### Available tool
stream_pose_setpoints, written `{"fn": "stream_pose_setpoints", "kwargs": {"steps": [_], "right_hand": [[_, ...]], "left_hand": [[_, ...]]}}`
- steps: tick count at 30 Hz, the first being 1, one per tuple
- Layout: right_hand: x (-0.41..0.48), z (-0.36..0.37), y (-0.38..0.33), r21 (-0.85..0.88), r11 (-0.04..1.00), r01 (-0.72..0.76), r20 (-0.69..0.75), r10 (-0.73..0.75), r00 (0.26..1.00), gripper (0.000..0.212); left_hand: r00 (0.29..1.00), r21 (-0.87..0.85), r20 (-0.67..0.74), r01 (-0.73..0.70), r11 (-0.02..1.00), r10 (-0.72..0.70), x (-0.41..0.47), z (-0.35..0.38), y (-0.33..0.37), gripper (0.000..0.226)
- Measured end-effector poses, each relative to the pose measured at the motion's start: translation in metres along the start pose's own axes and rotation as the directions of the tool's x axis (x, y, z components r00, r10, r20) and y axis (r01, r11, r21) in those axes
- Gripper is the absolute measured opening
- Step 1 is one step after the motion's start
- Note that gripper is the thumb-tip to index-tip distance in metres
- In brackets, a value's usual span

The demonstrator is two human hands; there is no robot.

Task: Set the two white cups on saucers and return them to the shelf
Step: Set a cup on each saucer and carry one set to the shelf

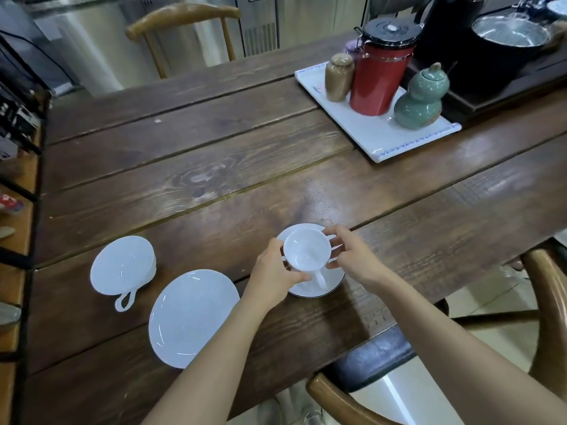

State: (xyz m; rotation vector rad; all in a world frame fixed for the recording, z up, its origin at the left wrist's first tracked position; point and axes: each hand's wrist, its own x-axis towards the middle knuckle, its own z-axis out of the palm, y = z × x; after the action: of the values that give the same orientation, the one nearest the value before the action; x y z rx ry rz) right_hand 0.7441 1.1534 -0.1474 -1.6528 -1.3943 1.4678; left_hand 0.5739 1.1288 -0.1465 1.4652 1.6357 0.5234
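Two hands settling the first white cup onto its saucer.

Both grips are closed lightly around the cup (307, 251): the left hand (274, 273) cradles the near-left wall, the right hand (349, 252) has spread fingers (333, 240) on the far-right wall, and the cup sits over the dark-rimmed saucer (336, 282) beneath them, handle pointing back toward the person. Whether its foot already rests in the well I cannot tell. Best to centre it, lower it level, and let go with both sides together so it does not skate on the glaze. The cup is plain glossy white, wide-mouthed and empty. Left of the grips, well apart on the counter (214, 154), the second cup (122, 268) lies tipped beside a bare saucer (190, 317).
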Motion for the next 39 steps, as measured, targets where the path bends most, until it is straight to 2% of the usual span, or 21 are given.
{"fn": "stream_pose_setpoints", "kwargs": {"steps": [6, 8, 10, 12, 14, 16, 18, 21, 23, 25, 26, 29, 31, 33, 35, 37, 39], "right_hand": [[-0.001, -0.003, 0.007, -0.021, 1.000, -0.008, -0.001, 0.008, 1.000, 0.055], [-0.003, -0.006, 0.004, -0.076, 0.997, 0.005, 0.020, -0.003, 1.000, 0.059], [-0.003, -0.010, -0.004, -0.177, 0.983, 0.042, -0.051, -0.051, 0.997, 0.061], [-0.001, -0.011, -0.020, -0.255, 0.964, 0.074, -0.210, -0.130, 0.969, 0.053], [0.000, -0.002, -0.041, -0.237, 0.965, 0.115, -0.283, -0.182, 0.942, 0.045], [0.003, 0.018, -0.058, -0.236, 0.954, 0.184, -0.229, -0.238, 0.944, 0.040], [0.006, 0.048, -0.073, -0.188, 0.950, 0.251, -0.111, -0.274, 0.955, 0.035], [0.010, 0.102, -0.088, 0.027, 0.969, 0.247, 0.056, -0.248, 0.967, 0.025], [0.015, 0.138, -0.093, 0.082, 0.974, 0.213, 0.131, -0.222, 0.966, 0.024], [0.019, 0.172, -0.097, 0.133, 0.977, 0.169, 0.200, -0.193, 0.960, 0.014], [0.021, 0.187, -0.099, 0.152, 0.979, 0.139, 0.245, -0.173, 0.954, 0.005], [0.026, 0.221, -0.109, 0.117, 0.993, 0.036, 0.335, -0.073, 0.940, 0.052], [0.028, 0.238, -0.114, 0.117, 0.991, -0.058, 0.392, 0.008, 0.920, 0.068], [0.031, 0.250, -0.117, 0.100, 0.986, -0.133, 0.462, 0.073, 0.884, 0.069], [0.033, 0.258, -0.118, 0.122, 0.973, -0.198, 0.514, 0.108, 0.851, 0.067], [0.035, 0.262, -0.118, 0.158, 0.952, -0.261, 0.545, 0.137, 0.827, 0.067], [0.034, 0.262, -0.120, 0.190, 0.936, -0.296, 0.558, 0.145, 0.817, 0.061]], "left_hand": [[1.000, -0.046, 0.013, -0.002, 0.999, 0.003, 0.000, 0.007, -0.004, 0.074], [1.000, -0.056, 0.021, -0.004, 0.998, 0.005, -0.003, 0.004, -0.003, 0.075], [1.000, -0.070, 0.000, -0.021, 0.997, 0.021, -0.007, -0.005, -0.001, 0.073], [0.994, -0.078, -0.105, -0.050, 0.996, 0.042, -0.015, -0.022, 0.001, 0.062], [0.961, -0.102, -0.273, -0.074, 0.992, 0.044, -0.023, -0.047, 0.000, 0.049], [0.895, -0.137, -0.444, -0.103, 0.985, 0.032, -0.034, -0.076, -0.007, 0.034], [0.818, -0.179, -0.575, -0.116, 0.977, -0.008, -0.045, -0.103, -0.020, 0.019], [0.730, -0.237, -0.674, -0.071, 0.969, -0.111, -0.062, -0.134, -0.048, 0.011], [0.662, -0.270, -0.725, -0.019, 0.963, -0.190, -0.072, -0.149, -0.071, 0.011], [0.598, -0.347, -0.746, 0.026, 0.938, -0.292, -0.079, -0.164, -0.093, 0.015], [0.587, -0.392, -0.733, 0.047, 0.919, -0.343, -0.081, -0.171, -0.103, 0.019], [0.645, -0.553, -0.576, 0.144, 0.821, -0.502, -0.079, -0.190, -0.127, 0.051], [0.709, -0.712, -0.406, 0.150, 0.686, -0.576, -0.075, -0.198, -0.135, 0.066], [0.760, -0.829, -0.278, 0.119, 0.546, -0.587, -0.072, -0.204, -0.140, 0.066], [0.816, -0.881, -0.188, 0.106, 0.462, -0.546, -0.070, -0.208, -0.142, 0.060], [0.867, -0.892, -0.126, 0.114, 0.437, -0.482, -0.070, -0.210, -0.141, 0.049], [0.879, -0.893, -0.114, 0.113, 0.435, -0.463, -0.070, -0.212, -0.138, 0.040]]}}
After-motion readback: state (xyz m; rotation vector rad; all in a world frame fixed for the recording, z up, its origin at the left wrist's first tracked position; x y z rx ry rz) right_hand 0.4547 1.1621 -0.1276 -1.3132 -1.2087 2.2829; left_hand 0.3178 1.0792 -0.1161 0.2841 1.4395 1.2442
